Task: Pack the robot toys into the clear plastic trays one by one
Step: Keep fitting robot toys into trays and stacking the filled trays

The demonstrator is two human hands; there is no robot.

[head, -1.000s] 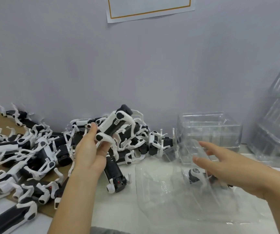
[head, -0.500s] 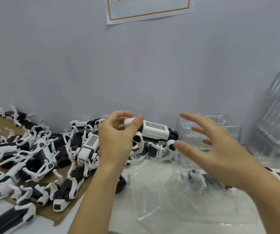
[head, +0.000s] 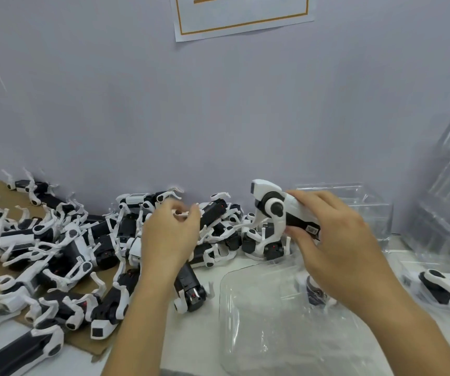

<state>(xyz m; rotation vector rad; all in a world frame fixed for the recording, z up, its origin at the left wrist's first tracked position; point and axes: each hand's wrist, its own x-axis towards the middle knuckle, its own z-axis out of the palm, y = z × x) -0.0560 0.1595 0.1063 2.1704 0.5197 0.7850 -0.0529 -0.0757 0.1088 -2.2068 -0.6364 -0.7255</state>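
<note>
We see right hand [head: 335, 240] gripping robot toy [head: 281, 210], held in air above clear plastic tray [head: 281, 329] on tabletop [head: 199, 321]. Left hand [head: 168, 234] loosely curled, holding nothing, over toy pile [head: 64, 248].

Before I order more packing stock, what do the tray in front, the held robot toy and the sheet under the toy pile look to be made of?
Tray: thin clear plastic, glossy; the table shows through and its creases catch glare.
Robot toy in the right hand: hard moulded plastic, white and black, smooth with a slight sheen.
Sheet: probably cardboard, matte brown, flat with a raw cut edge.
</note>
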